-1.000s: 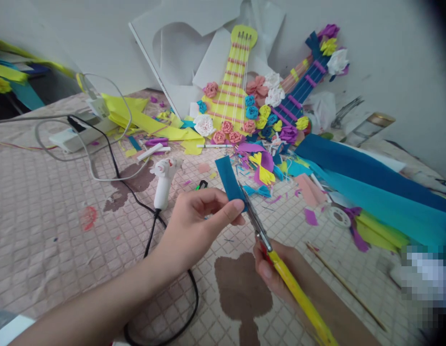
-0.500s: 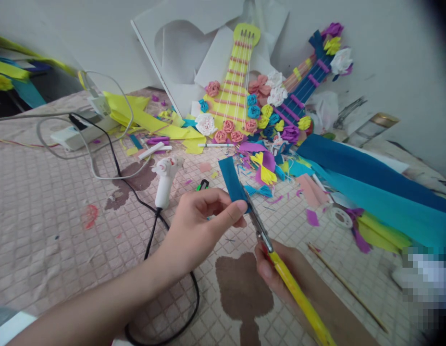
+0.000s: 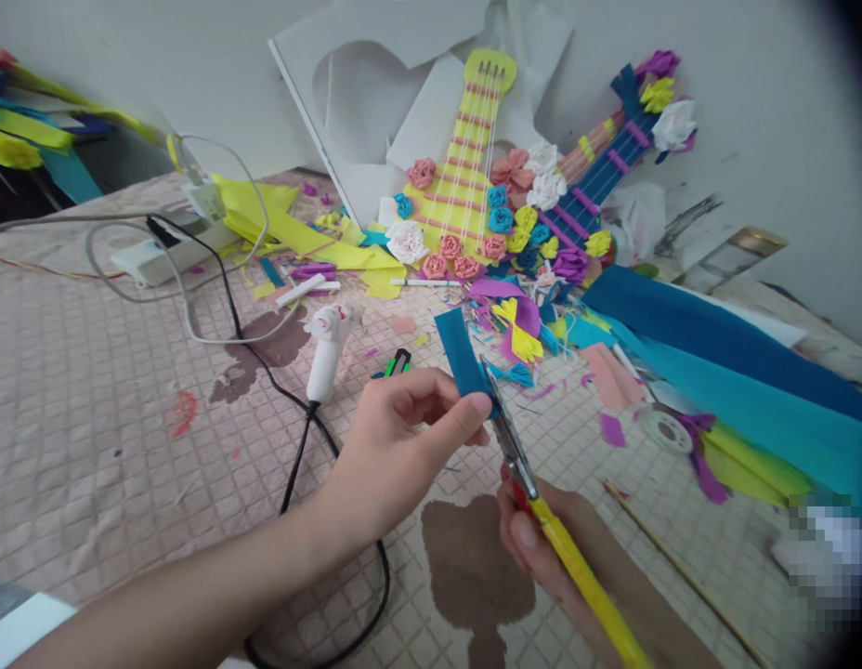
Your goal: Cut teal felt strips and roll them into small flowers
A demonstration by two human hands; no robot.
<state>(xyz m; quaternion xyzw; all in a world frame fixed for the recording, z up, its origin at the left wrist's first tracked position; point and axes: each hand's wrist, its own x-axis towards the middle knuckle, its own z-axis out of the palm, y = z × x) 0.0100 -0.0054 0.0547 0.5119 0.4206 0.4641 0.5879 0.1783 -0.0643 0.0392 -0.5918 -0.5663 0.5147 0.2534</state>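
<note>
A short dark blue paper strip [image 3: 460,351] is pinched between the thumb and fingers of my left hand [image 3: 410,437], its free end pointing up and away. My right hand [image 3: 553,534] holds scissors [image 3: 513,446] with a long yellow handle and a red part near the pivot. The metal blades lie along the right edge of the strip, right beside my left fingertips. Whether they are cutting into the paper cannot be made out. Beyond my left hand lies a green and black cutter [image 3: 398,362], partly covered by the hand.
A white glue gun [image 3: 325,358] with a black cable stands left of my hands. Behind are a yellow paper guitar [image 3: 465,153], a blue one [image 3: 588,200], paper scraps and a power strip [image 3: 149,260]. A wooden stick [image 3: 682,569] and blue paper [image 3: 724,334] lie right.
The view has shifted slightly, so the whole scene sits a little further right. The scissor blades now show a narrow gap at their tips beside the strip. Both hands keep their hold.
</note>
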